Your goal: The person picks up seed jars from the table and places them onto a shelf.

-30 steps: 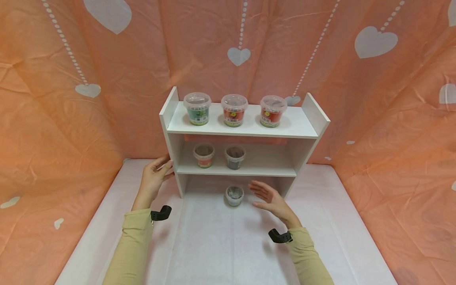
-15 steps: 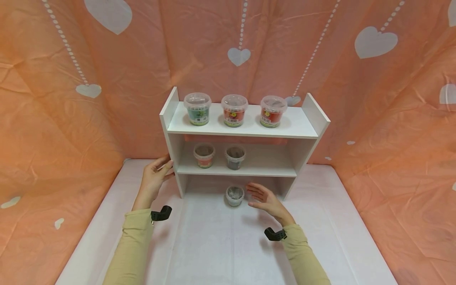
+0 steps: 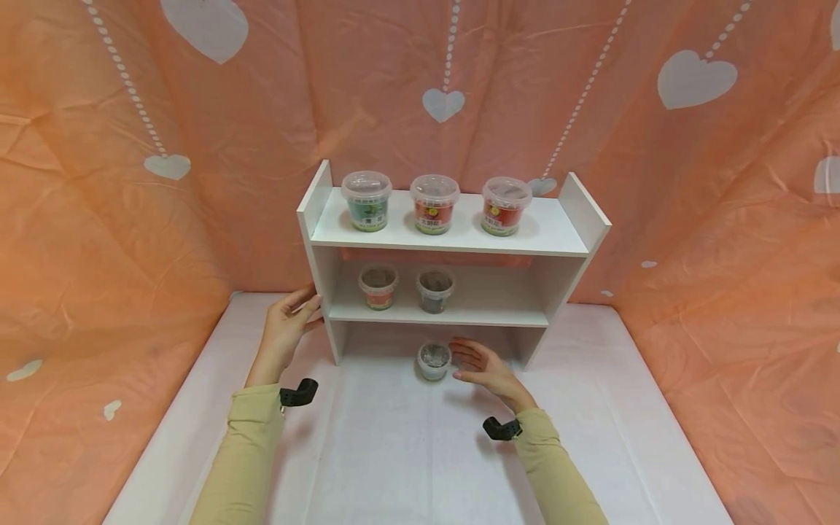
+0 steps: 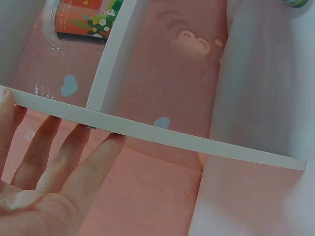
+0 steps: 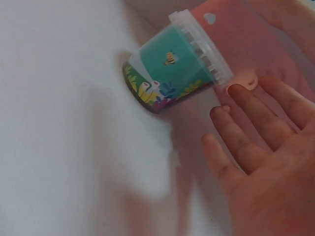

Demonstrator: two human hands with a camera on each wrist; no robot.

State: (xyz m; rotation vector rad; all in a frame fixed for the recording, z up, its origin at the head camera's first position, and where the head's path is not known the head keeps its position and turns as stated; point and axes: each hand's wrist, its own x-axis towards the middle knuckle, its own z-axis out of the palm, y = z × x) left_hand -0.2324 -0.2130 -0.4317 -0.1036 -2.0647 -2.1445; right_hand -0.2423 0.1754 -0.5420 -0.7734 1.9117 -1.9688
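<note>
Several clear lidded plastic tubs stand on or under a small white shelf unit (image 3: 459, 319). My left hand (image 3: 284, 335) rests against the unit's left side. In the left wrist view its fairly straight fingers (image 4: 88, 167) touch the side panel (image 4: 162, 135), with the thumb at its front edge. On the table at the shelf's lowest opening stands an upright tub (image 3: 433, 371). The right wrist view shows its teal wrap with a bee, the clear lid uppermost (image 5: 202, 46). My right hand (image 3: 487, 373) is just right of that tub, fingers spread and holding nothing.
The top board carries a green-labelled tub (image 3: 368, 211) and two red-labelled tubs (image 3: 434, 215). On the middle board are an orange-labelled tub (image 3: 378, 297) and a dark one (image 3: 434, 300). Orange cloth with hearts (image 3: 709, 182) surrounds the white table (image 3: 374, 452).
My right hand has moved left, closer to the tub on the table. The left hand stays against the shelf side, and the tubs have kept their places.
</note>
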